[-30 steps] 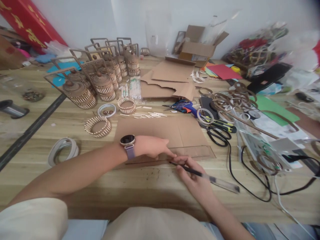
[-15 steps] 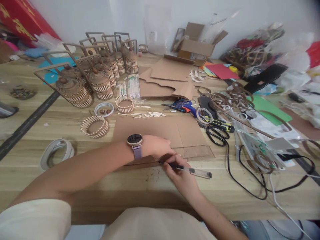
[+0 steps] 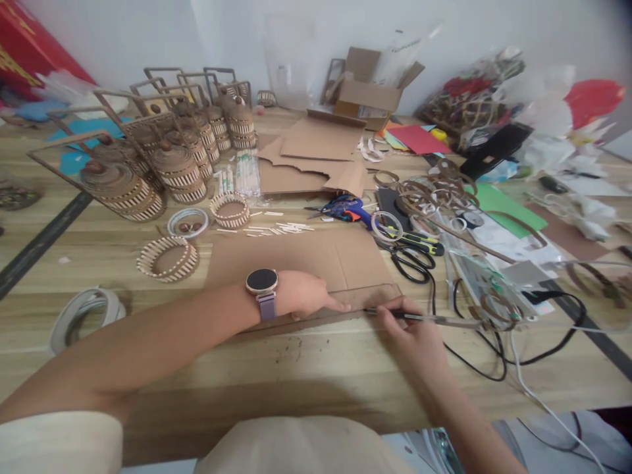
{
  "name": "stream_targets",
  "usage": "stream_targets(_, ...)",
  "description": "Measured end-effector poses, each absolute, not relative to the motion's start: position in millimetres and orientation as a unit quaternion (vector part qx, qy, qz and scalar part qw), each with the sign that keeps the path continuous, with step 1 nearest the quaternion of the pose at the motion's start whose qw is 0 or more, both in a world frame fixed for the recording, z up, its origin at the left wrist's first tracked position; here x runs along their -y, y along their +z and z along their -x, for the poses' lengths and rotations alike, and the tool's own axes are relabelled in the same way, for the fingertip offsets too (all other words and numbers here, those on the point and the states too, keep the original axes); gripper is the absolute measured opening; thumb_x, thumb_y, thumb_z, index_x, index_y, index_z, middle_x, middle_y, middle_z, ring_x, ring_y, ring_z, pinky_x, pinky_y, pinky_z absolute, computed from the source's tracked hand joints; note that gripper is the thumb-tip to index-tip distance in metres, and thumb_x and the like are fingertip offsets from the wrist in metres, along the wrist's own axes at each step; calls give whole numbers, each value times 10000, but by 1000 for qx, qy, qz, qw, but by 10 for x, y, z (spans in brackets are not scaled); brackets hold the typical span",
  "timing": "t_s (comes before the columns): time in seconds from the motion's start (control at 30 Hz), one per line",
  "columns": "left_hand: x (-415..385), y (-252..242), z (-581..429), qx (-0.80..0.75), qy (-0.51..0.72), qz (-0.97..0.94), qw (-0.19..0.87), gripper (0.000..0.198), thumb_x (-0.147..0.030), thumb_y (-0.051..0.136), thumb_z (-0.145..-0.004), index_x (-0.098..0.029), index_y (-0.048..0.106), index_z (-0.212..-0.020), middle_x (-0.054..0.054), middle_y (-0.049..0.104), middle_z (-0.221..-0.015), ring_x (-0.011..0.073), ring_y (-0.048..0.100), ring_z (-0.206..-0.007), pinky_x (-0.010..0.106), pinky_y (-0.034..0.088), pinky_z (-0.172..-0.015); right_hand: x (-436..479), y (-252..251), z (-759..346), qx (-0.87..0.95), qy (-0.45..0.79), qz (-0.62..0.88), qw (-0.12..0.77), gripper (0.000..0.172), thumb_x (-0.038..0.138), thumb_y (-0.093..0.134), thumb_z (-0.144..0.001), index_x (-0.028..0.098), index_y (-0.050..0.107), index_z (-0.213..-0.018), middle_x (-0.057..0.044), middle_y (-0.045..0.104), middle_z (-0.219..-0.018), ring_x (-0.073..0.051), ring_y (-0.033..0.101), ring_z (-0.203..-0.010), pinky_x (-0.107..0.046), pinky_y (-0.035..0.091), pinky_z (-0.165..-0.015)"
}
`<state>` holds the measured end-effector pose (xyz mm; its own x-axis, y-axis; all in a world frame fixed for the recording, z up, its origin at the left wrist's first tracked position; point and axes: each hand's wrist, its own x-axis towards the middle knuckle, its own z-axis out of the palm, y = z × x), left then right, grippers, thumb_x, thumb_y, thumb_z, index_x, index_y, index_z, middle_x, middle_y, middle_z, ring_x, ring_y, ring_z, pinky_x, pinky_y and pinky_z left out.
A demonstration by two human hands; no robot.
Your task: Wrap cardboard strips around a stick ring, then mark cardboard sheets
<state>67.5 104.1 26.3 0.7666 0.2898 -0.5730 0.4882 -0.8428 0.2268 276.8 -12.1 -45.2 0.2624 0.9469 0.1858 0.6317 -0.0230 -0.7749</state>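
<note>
A brown cardboard sheet [image 3: 276, 253] lies flat before me, with a narrow dark-edged strip [image 3: 368, 296] along its near right side. My left hand [image 3: 307, 296], wearing a watch on the wrist, rests on the cardboard. Its index finger is stretched out along the strip; the other fingers are partly hidden. In my right hand [image 3: 412, 329] is a pen [image 3: 412, 316], pinched close to its tip. That tip is at the strip's near edge, a little right of my left fingertip. Both hands are apart.
Behind the sheet lie small white sticks [image 3: 284, 229], a woven ring-shaped basket [image 3: 230, 209] and blue-handled pliers [image 3: 345, 207]. Black-handled scissors [image 3: 413, 263] and a box cutter [image 3: 422, 242] sit to the right. Several lidded woven baskets [image 3: 180, 168] stand back left; cables [image 3: 513, 355] trail on the right.
My right hand and the pen have moved right along the strip's near edge, away from my left hand. My left index finger now extends further right. The view has shifted slightly.
</note>
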Motion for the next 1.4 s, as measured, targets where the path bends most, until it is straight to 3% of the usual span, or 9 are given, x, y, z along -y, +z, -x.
stream_targets(0.17,-1046,266,-669,-200,-260,-928,177,955,16,695,-726,-523,407,-1460,49,676,-1053,175,610,-644,257,417,-577,188,-367,-2913,555,142,704,420,197,400,609,-803,265,596,-659,-13,638,-591,-207,574,-562,-314,426,-520)
stream_targets(0.37,-1025,300,-681,-203,-274,-926,162,901,0,698,-747,-486,438,-1461,61,658,-1106,182,630,-676,269,432,-604,205,-437,-2487,611,202,653,399,212,378,581,-850,255,615,-680,-8,657,-615,-192,612,-581,-294,473,-546)
stream_targets(0.7,-1013,390,-680,-185,-323,-919,133,834,-58,556,-867,-489,288,-1529,88,611,-1195,201,643,-763,255,410,-591,121,-470,-2523,618,194,671,361,262,423,539,-859,238,597,-683,-11,654,-617,-179,602,-562,-279,453,-529)
stream_targets(0.8,-922,355,-594,-203,-275,-932,121,750,-32,429,-918,-499,353,-1500,83,607,-1136,198,634,-773,252,409,-603,163,-395,-2808,597,148,708,347,295,470,536,-847,233,599,-683,-18,651,-610,-171,548,-494,-285,408,-470)
stream_targets(0.9,-738,237,-457,-236,-184,-951,76,688,-4,389,-918,-437,480,-1446,95,584,-1105,245,609,-915,266,444,-658,208,-323,-3127,578,95,737,337,328,526,507,-852,243,581,-704,-30,659,-614,-194,592,-544,-298,438,-513)
stream_targets(1.07,-452,3,-291,-294,-104,-948,68,719,99,419,-801,-247,500,-1426,113,581,-1097,267,574,-966,332,514,-747,52,-289,-3346,596,46,750,283,329,530,438,-904,244,597,-871,-49,706,-710,-230,659,-647,-322,478,-598)
stream_targets(1.17,-402,-76,-278,-327,-81,-937,90,658,79,433,-817,-156,471,-1430,131,590,-1114,269,578,-976,401,522,-847,-269,-303,-3217,628,19,746,221,233,405,488,-905,225,635,-893,-94,741,-788,-268,682,-739,-367,472,-723)
stream_targets(1.27,-414,-108,-298,-361,-62,-923,117,482,-14,506,-861,-115,544,-1331,146,601,-1118,287,585,-1017,437,511,-902,-619,-317,-2996,664,7,729,165,157,234,529,-886,188,674,-923,-121,754,-799,-264,692,-765,-371,443,-804)
stream_targets(1.4,-461,-93,-302,-396,-49,-904,152,266,-101,560,-874,-149,641,-1123,111,646,-1070,268,624,-1008,392,518,-892,-811,-327,-2839,694,11,708,135,372,278,605,-875,156,631,-1225,-96,769,-830,-262,700,-765,-335,452,-729)
